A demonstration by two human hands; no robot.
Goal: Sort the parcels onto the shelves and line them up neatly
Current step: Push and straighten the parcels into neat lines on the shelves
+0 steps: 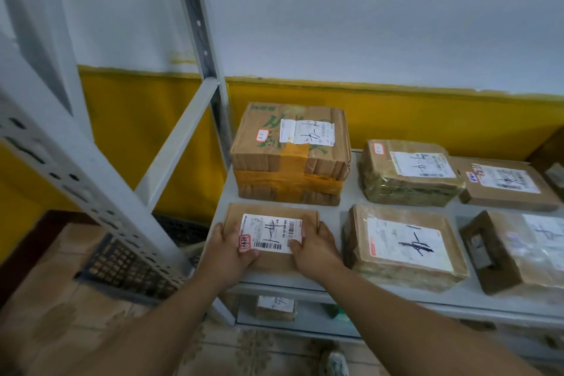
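A flat brown parcel (pixel 271 210) with a white label lies at the front left corner of the grey shelf (pixel 341 189). My left hand (pixel 227 249) grips its left edge, thumb on the label. My right hand (pixel 317 246) grips its right edge, thumb on the label's lower corner. Behind it stands a taller taped carton (pixel 290 156). To the right lie a plastic-wrapped parcel (pixel 406 243) in the front row and another wrapped parcel (pixel 409 172) in the back row.
Further right sit a flat box (pixel 506 183) and a dark-ended box (pixel 518 250). A grey slotted upright (pixel 91 180) slants at the left. A black crate (pixel 128 265) rests on the tiled floor. A lower shelf holds a small parcel (pixel 276 307).
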